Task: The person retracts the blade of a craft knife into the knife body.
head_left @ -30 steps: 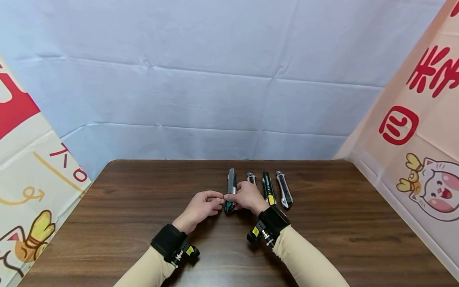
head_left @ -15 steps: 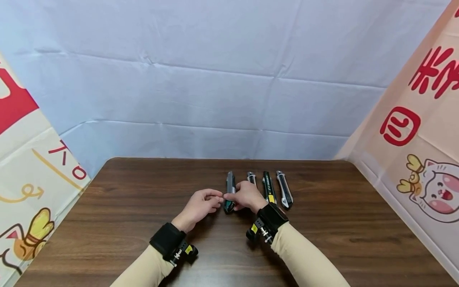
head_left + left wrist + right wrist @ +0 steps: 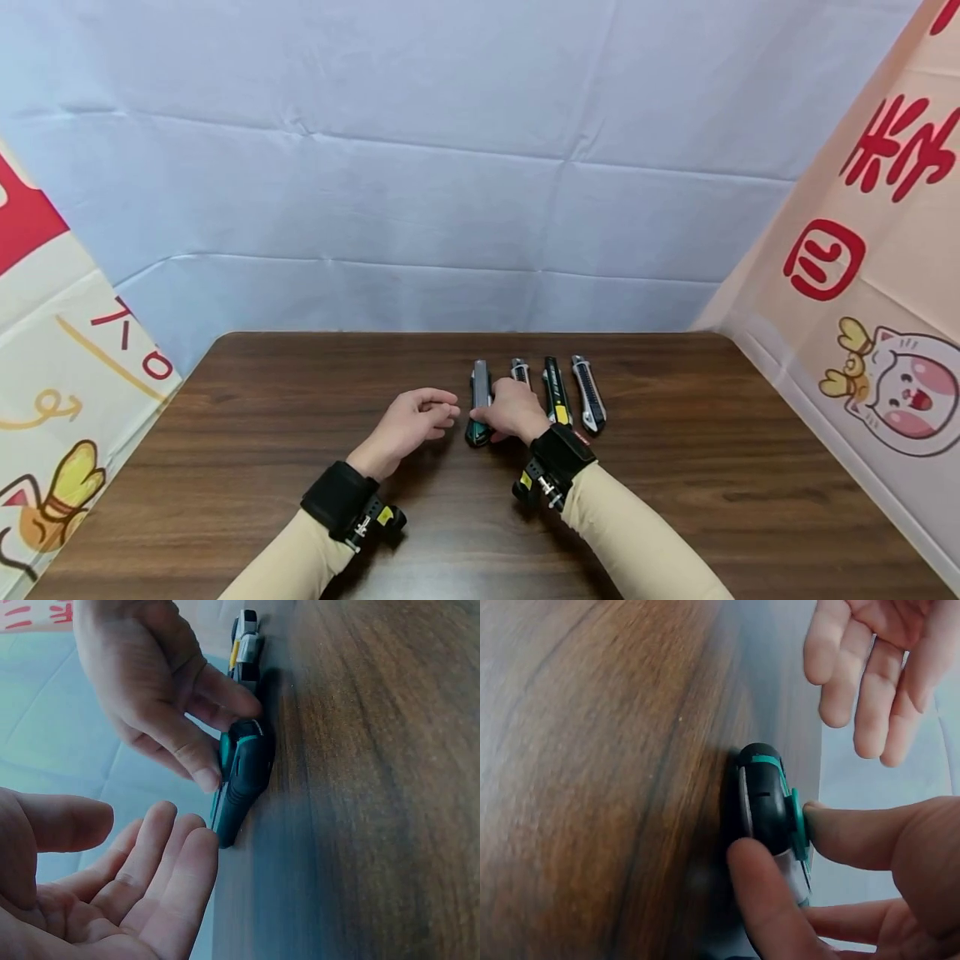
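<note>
A dark utility knife with teal trim [image 3: 480, 387] lies on the wooden table, its grey front end pointing away from me. My right hand [image 3: 513, 410] pinches it between thumb and fingers. In the right wrist view, the thumb presses the knife's teal slider [image 3: 799, 825] while a fingertip rests against its side. Just to the left, my left hand [image 3: 408, 423] hovers with loosely bent fingers, holding nothing. The left wrist view shows its palm [image 3: 97, 922] close to the knife's black butt end [image 3: 247, 765] but apart from it.
Right of the held knife lie three more cutters in a row: a partly hidden grey one [image 3: 520, 369], a black-and-yellow one [image 3: 556, 390] and a grey-and-black one [image 3: 589, 396]. The brown table [image 3: 300, 383] ends at a pale cloth backdrop [image 3: 420, 208].
The utility knife's front end has come down and the knife now lies flatter. My left hand has drawn slightly left, widening its gap from the right thumb. The right hand keeps its grip.
</note>
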Available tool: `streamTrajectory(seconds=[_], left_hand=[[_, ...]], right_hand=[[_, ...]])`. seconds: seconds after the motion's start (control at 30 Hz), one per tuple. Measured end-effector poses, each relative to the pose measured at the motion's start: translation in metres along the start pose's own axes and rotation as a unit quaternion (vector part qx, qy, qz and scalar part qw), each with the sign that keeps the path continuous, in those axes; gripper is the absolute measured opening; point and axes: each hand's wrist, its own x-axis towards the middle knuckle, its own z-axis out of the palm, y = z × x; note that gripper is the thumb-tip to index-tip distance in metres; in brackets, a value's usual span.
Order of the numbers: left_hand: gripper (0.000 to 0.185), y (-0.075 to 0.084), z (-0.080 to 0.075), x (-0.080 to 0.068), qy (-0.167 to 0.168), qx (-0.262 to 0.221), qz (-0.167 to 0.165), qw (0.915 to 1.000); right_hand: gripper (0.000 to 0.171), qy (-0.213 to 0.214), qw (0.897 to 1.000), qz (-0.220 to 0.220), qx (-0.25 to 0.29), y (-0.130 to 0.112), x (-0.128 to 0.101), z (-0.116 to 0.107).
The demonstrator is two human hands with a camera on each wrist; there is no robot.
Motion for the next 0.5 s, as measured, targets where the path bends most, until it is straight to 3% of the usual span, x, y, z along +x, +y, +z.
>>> streamTrajectory(seconds=[0.3,0.5], left_hand=[[0.032,-0.001,-0.004,-0.001,0.001,0.012,0.004,0.9999],[0.030,-0.003,-0.011,-0.004,0.012,0.066,0.024,0.9975]], right_hand=[[0.028,0.019,0.998,-0.030,-0.049,-0.003,-0.002,0.000],[0.028,0.054,0.994,-0.085,-0.044,0.004,-0.009,-0.008]])
